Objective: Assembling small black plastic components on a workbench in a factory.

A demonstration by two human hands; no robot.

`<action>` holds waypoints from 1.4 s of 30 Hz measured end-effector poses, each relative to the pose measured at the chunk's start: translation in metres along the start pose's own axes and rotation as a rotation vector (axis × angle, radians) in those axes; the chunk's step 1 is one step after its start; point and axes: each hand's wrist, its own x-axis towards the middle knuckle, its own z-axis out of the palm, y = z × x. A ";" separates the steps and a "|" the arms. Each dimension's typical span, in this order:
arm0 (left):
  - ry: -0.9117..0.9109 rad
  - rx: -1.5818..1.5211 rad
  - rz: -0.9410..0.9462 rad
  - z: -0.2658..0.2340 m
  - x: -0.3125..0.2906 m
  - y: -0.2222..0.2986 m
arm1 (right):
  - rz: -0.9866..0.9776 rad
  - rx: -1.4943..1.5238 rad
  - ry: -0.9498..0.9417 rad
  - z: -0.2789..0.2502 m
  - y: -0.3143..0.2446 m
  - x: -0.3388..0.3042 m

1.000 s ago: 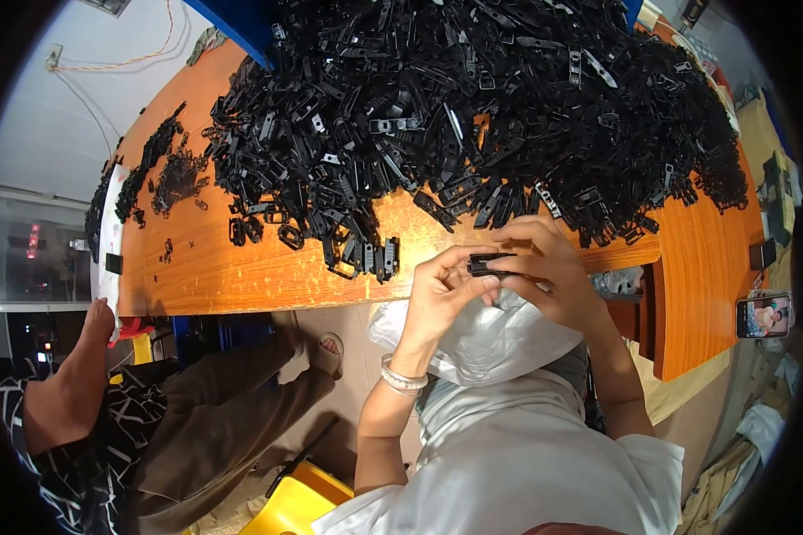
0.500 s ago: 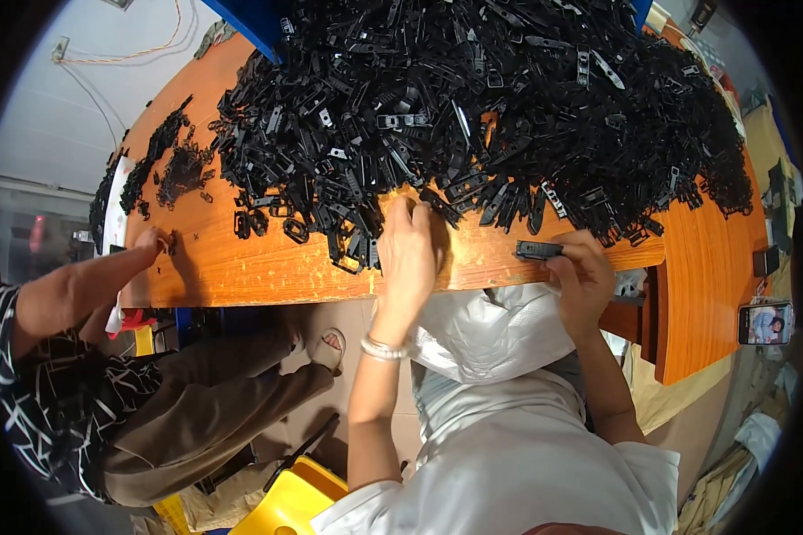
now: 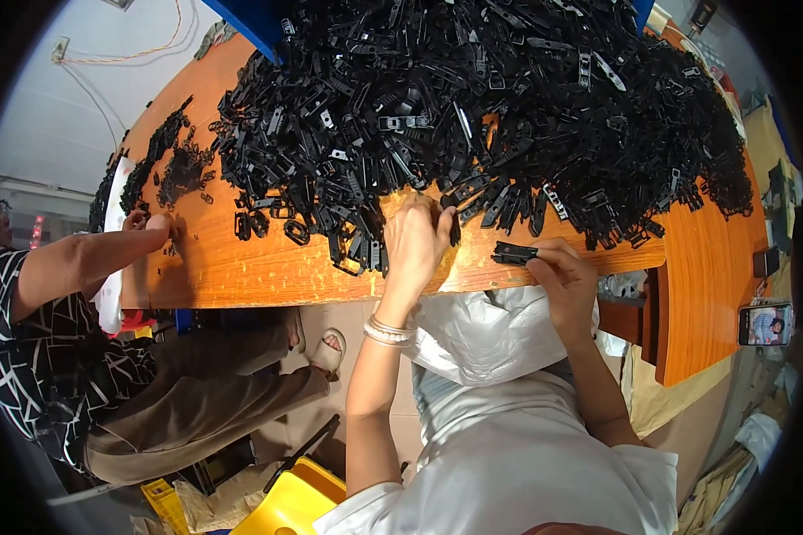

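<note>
A large heap of small black plastic parts (image 3: 401, 107) covers the far side of the wooden table (image 3: 321, 283). At the heap's near edge my left hand (image 3: 412, 239), with bracelets at its wrist, has its fingers curled. A narrow black plastic part (image 3: 455, 228) shows beside its thumb; the fingertips are partly hidden. My right hand (image 3: 565, 283) pinches an elongated black plastic part (image 3: 512, 254) between thumb and fingers, just above the table's front edge and pointing left.
A white plastic sack (image 3: 482, 343) lies across my lap, under the table edge. To the left, another person's hand (image 3: 156, 227) works near smaller piles of black parts (image 3: 186, 169). A phone (image 3: 765, 324) stands at the far right; a yellow bin (image 3: 294, 499) sits below left.
My right hand has moved slightly left with its part. My left thumb has swung out to the right, beside a black part. The other person's arm and body have shifted.
</note>
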 end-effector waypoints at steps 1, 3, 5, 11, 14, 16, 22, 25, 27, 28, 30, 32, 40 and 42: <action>0.016 0.048 0.008 0.003 0.001 -0.003 | -0.010 0.011 -0.008 0.001 0.000 0.000; 0.003 -0.048 -0.052 0.001 0.000 -0.001 | -0.052 -0.020 0.019 0.005 -0.003 0.002; -0.012 -0.227 -0.146 -0.005 -0.004 0.005 | -0.092 -0.052 0.051 0.004 -0.006 0.003; -0.039 -1.027 -0.152 0.007 -0.052 0.017 | 0.188 0.253 0.058 0.003 -0.013 0.008; -0.095 -1.133 -0.164 0.012 -0.064 0.022 | 0.267 0.226 0.041 0.006 -0.015 0.011; -0.078 -1.089 -0.153 0.014 -0.067 0.021 | 0.310 0.180 0.048 0.005 -0.014 0.012; -0.128 -1.127 -0.181 0.009 -0.067 0.021 | 0.367 0.170 -0.012 0.001 -0.019 0.013; -0.137 -1.108 -0.162 0.009 -0.067 0.021 | 0.393 0.166 -0.028 -0.003 -0.015 0.013; -0.141 -1.081 -0.154 0.009 -0.067 0.021 | 0.369 0.127 -0.017 -0.002 -0.015 0.012; -0.170 -0.894 -0.063 0.006 -0.067 0.021 | 0.344 0.088 -0.004 -0.002 -0.015 0.012; -0.191 -0.703 0.023 0.003 -0.067 0.021 | 0.322 0.069 0.033 0.006 -0.017 0.009; -0.317 -1.066 -0.204 0.001 -0.067 0.022 | 0.299 0.053 0.064 0.008 -0.014 0.007; -0.358 -1.051 -0.270 0.003 -0.065 0.023 | 0.069 -0.106 -0.138 0.010 0.001 -0.002; -0.303 -1.093 -0.168 0.004 -0.066 0.024 | 0.141 0.011 -0.068 0.017 -0.002 -0.002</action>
